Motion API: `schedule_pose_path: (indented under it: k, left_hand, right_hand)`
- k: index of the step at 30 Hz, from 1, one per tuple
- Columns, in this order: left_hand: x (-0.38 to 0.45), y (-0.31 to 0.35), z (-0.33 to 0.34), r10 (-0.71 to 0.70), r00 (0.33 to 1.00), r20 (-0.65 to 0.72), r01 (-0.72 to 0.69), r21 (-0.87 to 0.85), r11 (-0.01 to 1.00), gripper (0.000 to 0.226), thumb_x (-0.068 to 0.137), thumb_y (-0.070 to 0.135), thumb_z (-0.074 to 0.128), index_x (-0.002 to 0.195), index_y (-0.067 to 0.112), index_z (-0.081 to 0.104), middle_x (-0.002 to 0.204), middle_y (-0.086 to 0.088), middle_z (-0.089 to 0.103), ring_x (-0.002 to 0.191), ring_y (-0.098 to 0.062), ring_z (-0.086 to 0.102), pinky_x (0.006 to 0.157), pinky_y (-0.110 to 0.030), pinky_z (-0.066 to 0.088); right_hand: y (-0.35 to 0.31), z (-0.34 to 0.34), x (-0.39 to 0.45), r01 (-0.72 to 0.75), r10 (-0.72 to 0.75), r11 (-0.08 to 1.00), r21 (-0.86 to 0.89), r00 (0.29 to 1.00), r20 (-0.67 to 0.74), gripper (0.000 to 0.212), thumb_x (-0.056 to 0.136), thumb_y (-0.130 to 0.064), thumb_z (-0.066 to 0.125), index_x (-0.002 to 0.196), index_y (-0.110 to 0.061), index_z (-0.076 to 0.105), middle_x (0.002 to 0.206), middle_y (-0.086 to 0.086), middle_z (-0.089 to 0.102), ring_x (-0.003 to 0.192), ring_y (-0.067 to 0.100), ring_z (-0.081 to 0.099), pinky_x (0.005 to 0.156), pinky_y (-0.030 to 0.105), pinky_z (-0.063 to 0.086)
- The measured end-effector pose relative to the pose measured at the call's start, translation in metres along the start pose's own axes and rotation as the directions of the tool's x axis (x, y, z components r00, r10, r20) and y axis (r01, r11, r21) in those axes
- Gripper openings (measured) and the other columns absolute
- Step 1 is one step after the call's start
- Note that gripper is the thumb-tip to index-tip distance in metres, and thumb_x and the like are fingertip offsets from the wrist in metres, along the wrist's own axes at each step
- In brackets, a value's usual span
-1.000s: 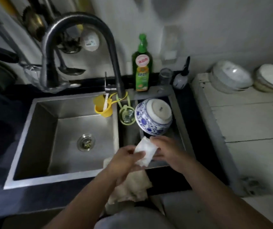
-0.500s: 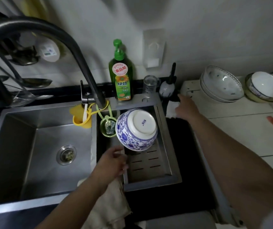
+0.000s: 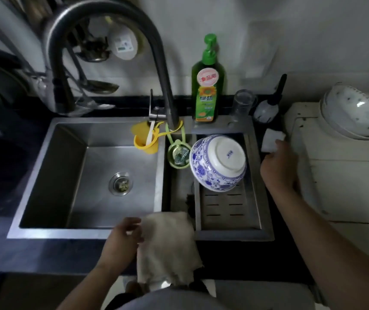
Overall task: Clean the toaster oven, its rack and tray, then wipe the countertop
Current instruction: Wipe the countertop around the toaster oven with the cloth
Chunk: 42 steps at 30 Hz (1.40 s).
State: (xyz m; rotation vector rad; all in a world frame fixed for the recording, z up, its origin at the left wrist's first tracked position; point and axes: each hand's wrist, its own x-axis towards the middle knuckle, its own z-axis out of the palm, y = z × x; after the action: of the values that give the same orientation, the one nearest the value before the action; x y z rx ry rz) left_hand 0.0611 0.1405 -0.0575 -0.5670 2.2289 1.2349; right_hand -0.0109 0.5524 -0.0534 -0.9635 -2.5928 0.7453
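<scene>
Your right hand (image 3: 278, 166) is reaching out over the dark countertop (image 3: 241, 256) right of the sink (image 3: 45, 182), fingertips touching the small white folded wipe (image 3: 271, 139), which is lying just beside the white cabinet top (image 3: 346, 175). Whether the fingers are pinching it or only resting on it, you cannot tell. Your left hand (image 3: 123, 240) is hovering at the sink's front rim, fingers loosely curled, touching the edge of the beige cloth (image 3: 167, 245) that is draping over that rim; no clear grip is showing. A blue-and-white bowl (image 3: 218, 163) is sitting upside down, tilted, on the slotted drain tray (image 3: 230, 211). A green soap bottle (image 3: 208, 86) is standing behind it, beside the faucet (image 3: 103, 23). Stacked white bowls (image 3: 355, 113) are resting on the cabinet.
</scene>
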Motion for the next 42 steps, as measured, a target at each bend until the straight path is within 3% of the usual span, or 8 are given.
schedule_pose_path:
  k: [3,6,8,11,20,30,35,42]
  left_hand:
    - [-0.017,-0.025,-0.024,-0.013,0.992,-0.123,0.011,-0.017,1.000,0.017,0.102,0.014,0.059,0.110,0.028,0.067,0.094,0.002,0.075,0.087,-0.017,0.073,0.082,-0.041,0.060]
    - [-0.028,-0.057,-0.046,-0.061,0.974,-0.216,0.041,-0.096,0.995,0.021,0.102,0.007,0.056,0.105,0.023,0.069,0.091,-0.003,0.076,0.086,-0.022,0.073,0.082,-0.046,0.061]
    - [-0.036,-0.081,-0.061,0.010,0.971,-0.239,-0.009,0.004,1.000,0.022,0.101,0.007,0.057,0.103,0.024,0.070,0.094,0.003,0.074,0.088,-0.017,0.071,0.082,-0.039,0.059]
    - [-0.050,-0.116,-0.086,0.077,0.961,-0.267,-0.049,0.110,0.993,0.023,0.098,0.006,0.061,0.103,0.028,0.069,0.097,0.009,0.070,0.089,-0.007,0.067,0.078,-0.025,0.052]
    - [-0.065,-0.241,-0.212,0.155,0.867,-0.474,-0.088,0.162,0.983,0.030,0.090,-0.001,0.061,0.105,0.024,0.068,0.100,0.011,0.064,0.089,0.002,0.059,0.078,-0.006,0.041]
    - [-0.109,-0.426,-0.388,0.168,0.761,-0.627,0.066,0.333,0.941,0.044,0.077,-0.008,0.071,0.112,0.019,0.071,0.114,0.009,0.058,0.106,-0.015,0.058,0.092,-0.017,0.041]
    - [-0.112,-0.502,-0.435,-0.165,0.666,-0.728,0.403,0.165,0.900,0.059,0.070,-0.007,0.071,0.127,0.009,0.070,0.134,-0.019,0.058,0.126,-0.042,0.052,0.111,-0.052,0.044]
    - [-0.122,-0.493,-0.449,-0.244,0.660,-0.710,0.497,0.169,0.851,0.071,0.075,-0.006,0.066,0.140,0.023,0.065,0.151,-0.007,0.056,0.143,-0.025,0.048,0.103,-0.036,0.051]
  right_hand:
    - [-0.046,0.007,-0.133,0.300,-0.306,0.943,0.144,0.952,0.019,0.030,0.088,-0.007,0.050,0.115,-0.005,0.063,0.119,0.017,0.058,0.111,0.035,0.052,0.098,0.041,0.042]
    - [-0.074,0.045,-0.261,0.666,-0.677,0.719,0.198,0.609,0.414,0.044,0.090,-0.026,0.052,0.133,-0.018,0.057,0.142,0.007,0.049,0.129,0.030,0.046,0.108,0.045,0.039]
    - [-0.073,0.078,-0.301,0.785,-0.687,0.610,0.104,0.458,0.564,0.058,0.093,-0.042,0.047,0.148,-0.025,0.044,0.158,0.005,0.035,0.149,0.030,0.024,0.118,0.049,0.028]
    - [-0.067,0.093,-0.302,0.793,-0.567,0.606,-0.061,0.485,0.666,0.071,0.091,-0.055,0.047,0.154,-0.023,0.036,0.164,0.008,0.022,0.153,0.034,0.007,0.121,0.055,0.016]
    - [-0.123,0.130,-0.364,0.730,-0.468,0.618,-0.292,0.640,0.609,0.078,0.089,-0.055,0.036,0.152,-0.009,0.037,0.161,0.018,0.027,0.144,0.050,0.024,0.115,0.065,0.014]
    - [-0.431,0.339,-0.499,0.976,-0.646,0.215,-0.027,0.163,0.745,0.074,0.090,-0.063,0.021,0.157,-0.031,0.022,0.167,-0.002,0.012,0.151,0.033,0.010,0.119,0.058,0.013]
    - [-0.534,0.389,-0.516,0.926,-0.540,0.372,-0.055,0.264,0.799,0.071,0.094,-0.060,0.021,0.158,-0.035,0.002,0.167,-0.005,-0.011,0.152,0.031,-0.012,0.121,0.057,-0.003]
    - [-0.410,0.284,-0.689,0.882,-0.610,-0.111,0.458,-0.424,0.669,0.072,0.087,-0.059,0.049,0.152,-0.030,0.038,0.161,0.000,0.030,0.151,0.030,0.020,0.122,0.055,0.006]
